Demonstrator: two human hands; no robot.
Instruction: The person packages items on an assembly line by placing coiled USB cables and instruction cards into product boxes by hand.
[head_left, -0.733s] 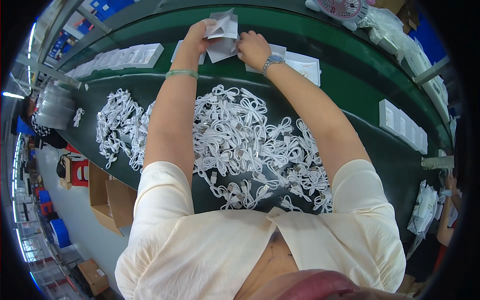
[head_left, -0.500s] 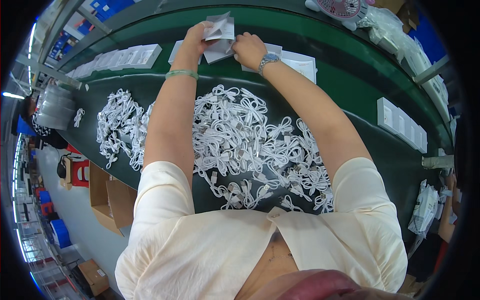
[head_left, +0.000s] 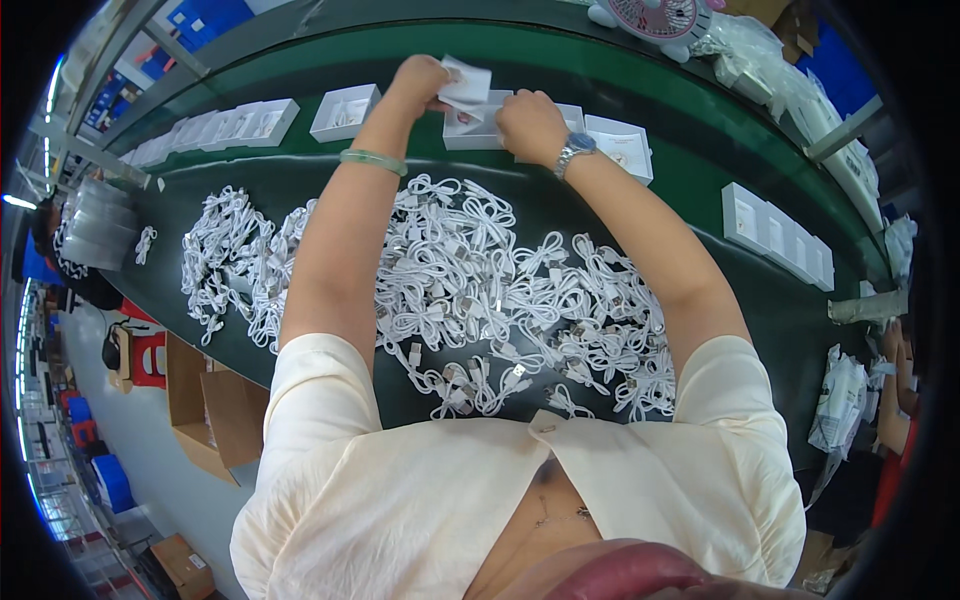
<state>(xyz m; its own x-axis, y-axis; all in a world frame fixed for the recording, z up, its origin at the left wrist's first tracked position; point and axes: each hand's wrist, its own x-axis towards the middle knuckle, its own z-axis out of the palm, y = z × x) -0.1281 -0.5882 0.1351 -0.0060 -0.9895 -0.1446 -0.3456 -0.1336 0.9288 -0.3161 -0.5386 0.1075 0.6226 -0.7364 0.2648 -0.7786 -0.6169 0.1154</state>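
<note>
My left hand (head_left: 424,84) is closed on a folded white leaflet (head_left: 468,84), held over an open white box (head_left: 474,136). My right hand (head_left: 532,126) is curled at the right end of that box; its fingertips are hidden, so what they grip does not show. Beside it, partly behind my wrist, are another white box (head_left: 571,118) and a white tray-like box (head_left: 618,140) with something small inside. Further left, past my left forearm, stands one more open white box (head_left: 345,112). Coiled white cables (head_left: 450,260) lie heaped between my forearms.
More white boxes stand in a row (head_left: 235,124) at far left and another row (head_left: 776,234) at right, on the green belt (head_left: 680,165). A pink-and-white fan (head_left: 662,20) and plastic bags (head_left: 765,70) sit beyond. A cardboard carton (head_left: 200,405) is below left; another person's arm (head_left: 893,400) shows at right.
Both hands have moved a little to the right, the left one carrying the leaflet. The box under the leaflet, tilted before, now sits level. The box left of my forearm is more exposed.
</note>
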